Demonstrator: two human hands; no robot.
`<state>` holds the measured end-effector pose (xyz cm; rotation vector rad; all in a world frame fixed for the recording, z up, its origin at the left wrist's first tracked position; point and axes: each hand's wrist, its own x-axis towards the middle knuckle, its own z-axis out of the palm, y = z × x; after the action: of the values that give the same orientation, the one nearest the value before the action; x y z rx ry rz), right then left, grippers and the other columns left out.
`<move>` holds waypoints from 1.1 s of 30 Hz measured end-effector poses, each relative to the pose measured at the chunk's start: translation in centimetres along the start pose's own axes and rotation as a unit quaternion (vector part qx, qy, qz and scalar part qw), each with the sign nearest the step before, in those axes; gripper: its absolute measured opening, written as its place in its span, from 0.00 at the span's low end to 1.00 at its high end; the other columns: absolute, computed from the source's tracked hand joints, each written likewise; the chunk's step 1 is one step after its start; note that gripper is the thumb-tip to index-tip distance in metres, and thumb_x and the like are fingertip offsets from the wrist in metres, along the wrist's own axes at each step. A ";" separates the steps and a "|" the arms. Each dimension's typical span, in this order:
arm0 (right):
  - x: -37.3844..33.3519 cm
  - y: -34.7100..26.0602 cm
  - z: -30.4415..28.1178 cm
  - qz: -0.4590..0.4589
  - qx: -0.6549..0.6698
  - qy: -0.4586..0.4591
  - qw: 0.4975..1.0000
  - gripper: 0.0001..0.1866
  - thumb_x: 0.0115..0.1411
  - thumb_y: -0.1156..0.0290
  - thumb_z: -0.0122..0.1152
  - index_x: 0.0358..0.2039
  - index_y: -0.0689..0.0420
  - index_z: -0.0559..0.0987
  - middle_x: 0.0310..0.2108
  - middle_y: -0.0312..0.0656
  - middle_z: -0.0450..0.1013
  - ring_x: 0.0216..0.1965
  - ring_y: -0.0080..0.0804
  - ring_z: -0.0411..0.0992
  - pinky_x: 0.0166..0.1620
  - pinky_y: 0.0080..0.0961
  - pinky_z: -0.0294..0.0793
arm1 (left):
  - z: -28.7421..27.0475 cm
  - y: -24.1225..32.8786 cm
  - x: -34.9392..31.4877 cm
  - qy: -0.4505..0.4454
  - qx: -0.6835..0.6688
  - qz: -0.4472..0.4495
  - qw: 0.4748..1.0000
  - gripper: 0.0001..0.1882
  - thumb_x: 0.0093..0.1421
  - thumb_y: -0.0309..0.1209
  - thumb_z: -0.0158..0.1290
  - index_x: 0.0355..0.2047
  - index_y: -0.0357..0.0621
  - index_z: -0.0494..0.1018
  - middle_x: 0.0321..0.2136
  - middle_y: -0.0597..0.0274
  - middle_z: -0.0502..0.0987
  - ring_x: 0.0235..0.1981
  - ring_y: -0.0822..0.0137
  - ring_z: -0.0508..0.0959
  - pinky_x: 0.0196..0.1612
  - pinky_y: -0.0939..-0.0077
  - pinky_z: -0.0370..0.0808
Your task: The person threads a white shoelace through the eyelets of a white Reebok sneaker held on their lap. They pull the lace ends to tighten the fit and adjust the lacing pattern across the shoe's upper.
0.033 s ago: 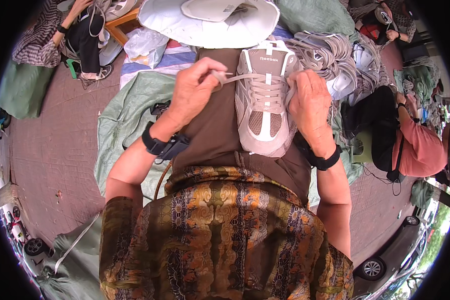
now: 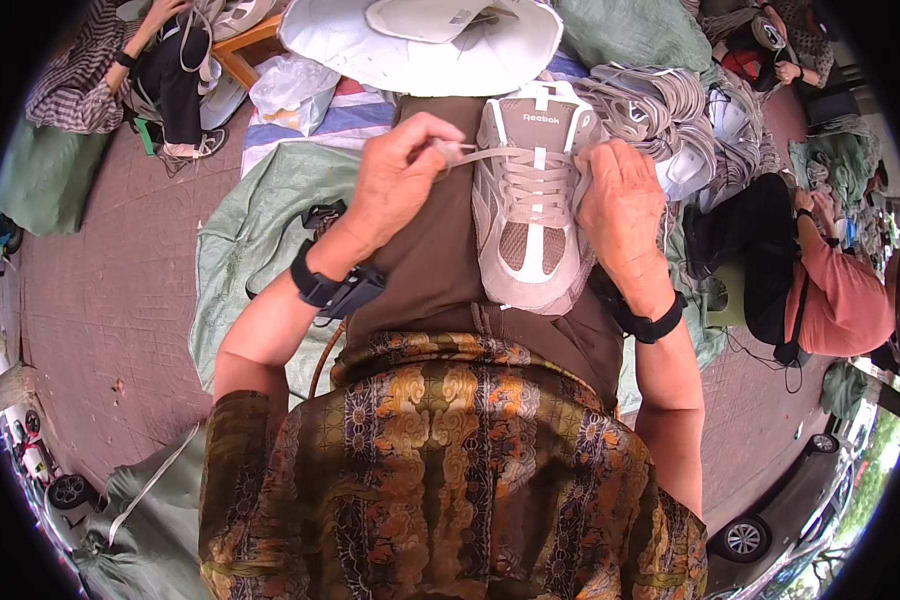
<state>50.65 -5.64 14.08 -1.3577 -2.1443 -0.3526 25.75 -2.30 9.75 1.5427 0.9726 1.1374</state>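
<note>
A grey-beige sneaker (image 2: pixel 538 230) rests on the person's lap, on the right side of the brown trousers (image 2: pixel 425 235), its toe turned toward the patterned shirt (image 2: pixel 460 460) and its tongue at the far end. A flat pale lace (image 2: pixel 490 154) criss-crosses the front of it, and one length stretches off leftward to the left hand (image 2: pixel 395 185), whose thumb and bent fingers pinch it over the trousers, beside the shoe but apart from it. The right hand (image 2: pixel 623 205) is curled at the right side of the shoe, near the upper eyelets, with its fingers bent inward; I cannot tell whether they grip a lace or the edge of the upper. Each wrist wears a black band, the left one carrying a dark boxy device. Under the left forearm spreads a green sheet (image 2: pixel 240 235); beyond the knees lie a large white round object (image 2: pixel 420 62) and, to its left, a clear plastic bag (image 2: pixel 292 90) on a striped sheet (image 2: pixel 358 112). Just past the right hand sits a heap of similar shoes (image 2: pixel 660 112), and farther right a co-worker in a salmon-coloured top (image 2: pixel 845 300) sits bent forward
</note>
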 end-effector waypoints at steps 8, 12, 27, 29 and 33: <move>0.8 0.3 -0.5 0.038 0.069 -0.050 0.996 0.05 0.53 0.83 0.53 0.31 0.61 0.72 0.28 0.48 0.73 0.32 0.50 0.73 0.34 0.35 0.71 | 2.9 -1.2 1.2 0.016 0.003 0.037 0.999 0.05 0.61 0.18 0.49 0.36 0.36 0.74 0.26 0.65 0.77 0.31 0.78 0.76 0.36 0.82 0.73; 0.4 0.8 -0.7 0.156 0.185 -0.096 0.966 0.02 0.58 0.79 0.56 0.32 0.61 0.72 0.26 0.44 0.73 0.26 0.35 0.69 0.33 0.26 0.69 | 3.0 -1.7 0.2 -0.013 0.044 0.072 0.996 0.04 0.60 0.19 0.50 0.35 0.37 0.73 0.23 0.62 0.75 0.26 0.75 0.72 0.32 0.80 0.71; 0.6 0.6 -0.7 0.119 0.136 -0.090 0.979 0.04 0.57 0.81 0.56 0.32 0.62 0.71 0.27 0.45 0.73 0.27 0.38 0.70 0.34 0.28 0.70 | 2.1 -0.3 2.3 -0.053 0.138 0.080 0.986 0.05 0.56 0.23 0.49 0.33 0.38 0.73 0.22 0.55 0.75 0.23 0.63 0.74 0.30 0.68 0.70; 0.7 0.5 -0.7 0.107 0.125 -0.091 0.982 0.04 0.56 0.82 0.56 0.32 0.62 0.72 0.28 0.46 0.73 0.27 0.40 0.71 0.34 0.29 0.70 | 2.5 0.0 2.5 -0.048 0.150 0.123 0.980 0.05 0.54 0.21 0.48 0.32 0.38 0.72 0.20 0.51 0.73 0.21 0.57 0.74 0.27 0.63 0.69; 0.9 0.4 -0.8 0.094 0.107 -0.093 0.985 0.05 0.55 0.83 0.56 0.33 0.62 0.72 0.28 0.47 0.73 0.28 0.43 0.72 0.34 0.31 0.71 | 3.3 0.5 3.0 -0.052 0.162 0.173 0.970 0.07 0.53 0.20 0.46 0.33 0.39 0.69 0.21 0.48 0.73 0.25 0.47 0.75 0.29 0.57 0.70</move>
<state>51.04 -5.23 15.23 -1.4993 -2.1067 0.0814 29.70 -0.36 10.46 2.0773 0.8690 1.1604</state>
